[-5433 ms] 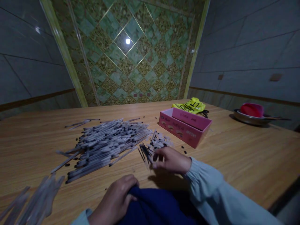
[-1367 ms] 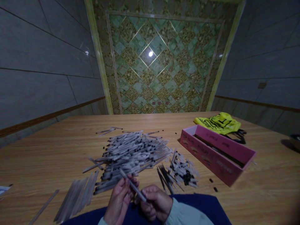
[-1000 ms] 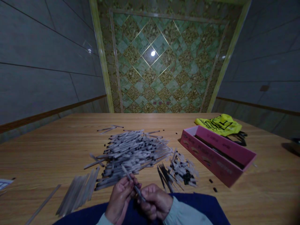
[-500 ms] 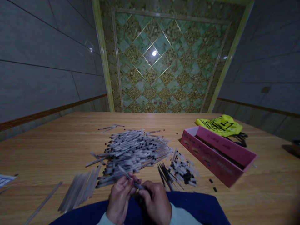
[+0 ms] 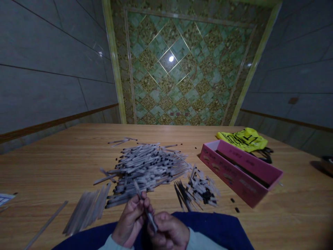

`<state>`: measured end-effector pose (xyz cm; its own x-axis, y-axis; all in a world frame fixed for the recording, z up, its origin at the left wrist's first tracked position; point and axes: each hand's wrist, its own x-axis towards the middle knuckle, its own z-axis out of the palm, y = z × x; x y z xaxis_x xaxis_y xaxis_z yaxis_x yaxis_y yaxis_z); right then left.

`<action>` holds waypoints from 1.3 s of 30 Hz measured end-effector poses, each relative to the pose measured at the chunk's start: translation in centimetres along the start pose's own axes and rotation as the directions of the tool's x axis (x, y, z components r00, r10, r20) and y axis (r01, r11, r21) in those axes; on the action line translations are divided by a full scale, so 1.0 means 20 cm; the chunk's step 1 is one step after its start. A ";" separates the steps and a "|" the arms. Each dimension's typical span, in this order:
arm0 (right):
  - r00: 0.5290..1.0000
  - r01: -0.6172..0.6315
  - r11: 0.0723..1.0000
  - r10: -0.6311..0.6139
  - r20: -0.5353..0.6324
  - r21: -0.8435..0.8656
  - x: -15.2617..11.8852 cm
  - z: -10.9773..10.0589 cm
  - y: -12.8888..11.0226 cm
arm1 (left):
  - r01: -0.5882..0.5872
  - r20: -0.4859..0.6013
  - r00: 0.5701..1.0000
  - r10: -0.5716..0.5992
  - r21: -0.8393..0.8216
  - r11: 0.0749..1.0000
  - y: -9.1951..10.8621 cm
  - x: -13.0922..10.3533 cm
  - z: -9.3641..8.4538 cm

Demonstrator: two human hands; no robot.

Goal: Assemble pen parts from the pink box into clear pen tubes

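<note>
My left hand (image 5: 131, 218) pinches a slim translucent tube (image 5: 137, 187) with a dark part along it, held at a slant over my lap. At its lower end, the fingers of my right hand (image 5: 170, 230) are closed on the same tube; their tips are partly hidden. Just beyond my hands lies a big pile of similar tubes with black ends (image 5: 153, 163). To the right of my hands are a bunch of thin dark sticks (image 5: 183, 194) and a heap of short clear pieces (image 5: 200, 182) with black bits among them. On the left, a row of long clear sleeves (image 5: 87, 210) lies side by side.
An open pink box (image 5: 234, 178) stands on the wooden table (image 5: 65, 152) at right, with a yellow bag (image 5: 246, 138) behind it. One long tube (image 5: 47, 224) lies at far left near a printed sheet (image 5: 6, 198). Dark blue cloth (image 5: 210, 225) covers my lap.
The tube has swung steeper, its lower end now nearer to me. My right hand has moved slightly down and left and turned; my left hand still grips the tube.
</note>
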<state>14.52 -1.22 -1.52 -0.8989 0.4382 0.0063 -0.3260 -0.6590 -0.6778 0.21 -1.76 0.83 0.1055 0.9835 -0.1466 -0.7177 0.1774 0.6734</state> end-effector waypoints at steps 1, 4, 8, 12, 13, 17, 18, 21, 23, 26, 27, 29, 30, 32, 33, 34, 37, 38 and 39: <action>0.997 0.022 0.999 -0.024 -0.074 -0.032 0.00 0.00 -0.01 | -0.001 -0.021 1.000 0.001 0.019 1.000 0.00 0.00 0.00; 0.954 0.090 0.973 -0.146 -0.261 -0.214 -0.01 0.02 -0.04 | -0.006 -0.065 0.998 0.010 0.062 0.998 0.00 0.00 0.01; 0.904 0.028 0.850 -0.246 -0.349 -0.527 -0.02 0.06 -0.06 | -0.009 -0.077 0.997 0.019 0.134 0.991 -0.01 0.01 0.02; 0.639 -0.261 0.324 -0.648 -0.414 -0.910 -0.03 0.07 -0.07 | -0.086 -0.234 0.964 0.123 0.165 0.983 0.05 0.04 -0.03; 0.576 -0.336 0.182 -0.736 -0.355 -0.924 -0.04 0.07 -0.08 | -0.121 -0.297 0.941 0.161 0.148 0.982 0.07 0.06 -0.04; 0.486 -0.527 -0.028 -0.830 -0.274 -0.849 -0.09 0.03 -0.19 | -0.190 -0.391 0.898 0.202 0.070 0.979 0.11 0.09 -0.07; 0.447 -0.585 -0.038 -0.849 -0.282 -0.810 -0.12 0.01 -0.24 | -0.182 -0.382 0.905 0.189 0.056 0.982 0.10 0.09 -0.06; 0.353 -0.760 -0.068 -0.878 -0.323 -0.647 -0.22 -0.05 -0.37 | -0.141 -0.366 0.920 0.136 0.012 0.990 0.05 0.08 -0.04; 0.307 -0.839 -0.068 -0.878 -0.367 -0.540 -0.29 -0.10 -0.42 | -0.106 -0.363 0.927 0.095 -0.010 0.994 0.02 0.08 -0.03; 0.265 -0.898 -0.057 -0.860 -0.436 -0.435 -0.36 -0.16 -0.45 | -0.067 -0.335 0.940 0.059 -0.011 0.998 -0.02 0.07 -0.03; 0.256 -0.909 -0.054 -0.854 -0.452 -0.413 -0.37 -0.18 -0.45 | -0.061 -0.327 0.943 0.055 -0.008 0.998 -0.02 0.07 -0.03; 0.239 -0.925 -0.049 -0.847 -0.475 -0.378 -0.38 -0.20 -0.45 | -0.052 -0.316 0.948 0.050 0.002 0.999 -0.03 0.07 -0.02; 0.232 -0.929 -0.046 -0.845 -0.482 -0.366 -0.39 -0.21 -0.44 | -0.050 -0.312 0.949 0.049 0.006 0.999 -0.03 0.07 -0.02; 0.218 -0.933 -0.032 -0.843 -0.491 -0.360 -0.39 -0.23 -0.44 | -0.045 -0.305 0.951 0.047 0.016 0.999 -0.03 0.07 -0.01; 0.208 -0.933 -0.019 -0.844 -0.494 -0.359 -0.39 -0.23 -0.44 | -0.041 -0.299 0.953 0.046 0.024 0.999 -0.03 0.06 -0.01; 0.190 -0.934 -0.002 -0.850 -0.491 -0.358 -0.38 -0.23 -0.44 | -0.035 -0.296 0.954 0.044 0.035 0.999 -0.04 0.06 -0.01; 0.162 -0.929 0.013 -0.885 -0.437 -0.370 -0.37 -0.19 -0.44 | -0.010 -0.287 0.958 0.029 0.068 0.998 -0.05 0.06 -0.01; 0.182 -0.921 -0.008 -0.892 -0.413 -0.389 -0.36 -0.16 -0.44 | -0.003 -0.282 0.959 0.024 0.074 0.997 -0.05 0.06 -0.02; 0.225 -0.908 -0.044 -0.891 -0.395 -0.417 -0.35 -0.13 -0.43 | 0.003 -0.276 0.961 0.019 0.078 0.997 -0.05 0.06 -0.02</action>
<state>24.34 3.06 2.32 0.2042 0.9269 0.3148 0.9526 -0.1140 -0.2821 0.82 -0.72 -0.36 -0.1018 0.9391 -0.3281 -0.6613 0.1826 0.7276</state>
